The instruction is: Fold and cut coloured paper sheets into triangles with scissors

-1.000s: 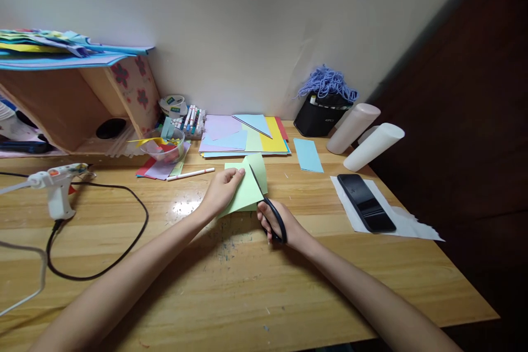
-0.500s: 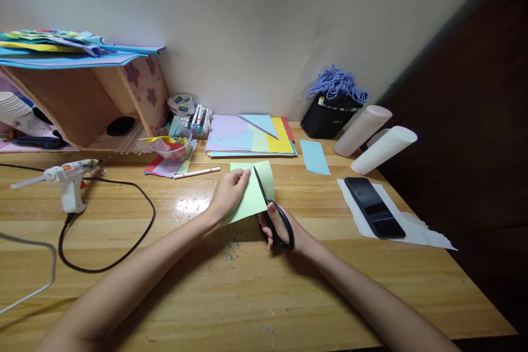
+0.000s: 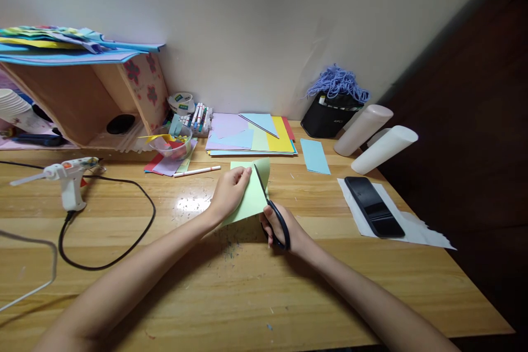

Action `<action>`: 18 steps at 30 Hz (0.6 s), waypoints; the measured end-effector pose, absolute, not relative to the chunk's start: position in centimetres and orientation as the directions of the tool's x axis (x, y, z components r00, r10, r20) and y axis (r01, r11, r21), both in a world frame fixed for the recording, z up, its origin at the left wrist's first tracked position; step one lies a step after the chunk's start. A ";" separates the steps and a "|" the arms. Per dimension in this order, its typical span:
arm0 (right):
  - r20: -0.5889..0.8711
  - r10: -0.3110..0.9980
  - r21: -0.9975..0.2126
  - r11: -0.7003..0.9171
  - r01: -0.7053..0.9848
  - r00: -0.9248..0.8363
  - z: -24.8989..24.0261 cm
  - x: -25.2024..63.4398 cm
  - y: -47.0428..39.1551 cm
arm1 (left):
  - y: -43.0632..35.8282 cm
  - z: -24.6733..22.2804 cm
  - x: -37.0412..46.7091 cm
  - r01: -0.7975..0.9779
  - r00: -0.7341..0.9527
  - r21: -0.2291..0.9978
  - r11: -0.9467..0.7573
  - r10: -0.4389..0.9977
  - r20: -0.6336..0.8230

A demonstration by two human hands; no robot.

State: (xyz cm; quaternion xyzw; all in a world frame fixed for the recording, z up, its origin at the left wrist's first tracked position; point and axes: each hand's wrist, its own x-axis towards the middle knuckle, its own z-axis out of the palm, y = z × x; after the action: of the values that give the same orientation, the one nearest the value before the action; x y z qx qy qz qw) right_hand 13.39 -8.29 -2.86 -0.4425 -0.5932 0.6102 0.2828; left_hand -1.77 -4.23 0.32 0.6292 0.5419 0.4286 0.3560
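Observation:
A light green sheet of paper is held above the middle of the table by my left hand, thumb on top and the other fingers hidden beneath. My right hand is closed round the handles of black scissors. One dark blade lies over the sheet and points up and away; the other blade is hidden under the paper. Right of the blade, a strip of the green sheet bends upward. A white pen lies on the table left of the paper, near my left hand.
Behind the hands lies a stack of coloured paper, with blue paper to its right. A glue gun with a looping cord stands left. At right are a phone, two white rolls and a black holder with blue yarn.
The scissors' handles have come closer together, and the blades have closed further on the green paper. The strip right of the blade now folds up more. My left hand has stayed in place.

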 end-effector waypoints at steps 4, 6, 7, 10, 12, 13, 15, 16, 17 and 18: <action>-0.175 0.872 -0.979 -0.104 0.177 -0.456 -2.9 13.4 -8.2 | -4.4 0.4 -1.5 0.347 0.092 0.926 -0.148 0.988 0.123; -0.165 0.874 -0.979 -0.091 0.180 -0.457 -2.8 13.5 -8.1 | -4.5 0.3 -1.4 0.346 0.103 0.926 -0.150 0.987 0.121; -0.163 0.875 -0.979 -0.088 0.182 -0.455 -2.8 13.5 -8.1 | -4.5 0.3 -1.3 0.348 0.105 0.925 -0.152 0.987 0.123; -0.155 0.878 -0.979 -0.074 0.190 -0.453 -2.8 13.6 -8.0 | -4.5 0.3 -1.3 0.357 0.103 0.920 -0.165 0.985 0.137; -0.143 0.881 -0.978 -0.055 0.203 -0.450 -2.9 13.6 -8.0 | -4.5 0.3 -1.4 0.356 0.110 0.919 -0.169 0.984 0.138; -0.137 0.883 -0.977 -0.047 0.208 -0.448 -2.9 13.6 -8.0 | -4.5 0.4 -1.4 0.353 0.113 0.920 -0.169 0.984 0.137; -0.126 0.889 -0.977 -0.036 0.208 -0.439 -3.0 13.6 -8.0 | -4.5 0.4 -1.4 0.347 0.119 0.923 -0.167 0.984 0.134; -0.121 0.892 -0.978 -0.033 0.205 -0.435 -3.0 13.6 -8.0 | -4.5 0.4 -1.4 0.344 0.119 0.924 -0.166 0.984 0.132; -0.119 0.895 -0.979 -0.034 0.200 -0.431 -3.0 13.6 -8.0 | -4.5 0.4 -1.4 0.342 0.120 0.926 -0.163 0.984 0.129; -0.121 0.896 -0.980 -0.039 0.196 -0.428 -3.1 13.5 -8.0 | -4.5 0.4 -1.4 0.339 0.121 0.927 -0.160 0.985 0.126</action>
State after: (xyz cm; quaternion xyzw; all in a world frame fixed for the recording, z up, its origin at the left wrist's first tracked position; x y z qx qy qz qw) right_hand 13.52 -8.02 -3.05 -0.4389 -0.6221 0.5717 0.3058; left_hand -1.44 -4.48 0.38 0.6390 0.5178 0.4142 0.3898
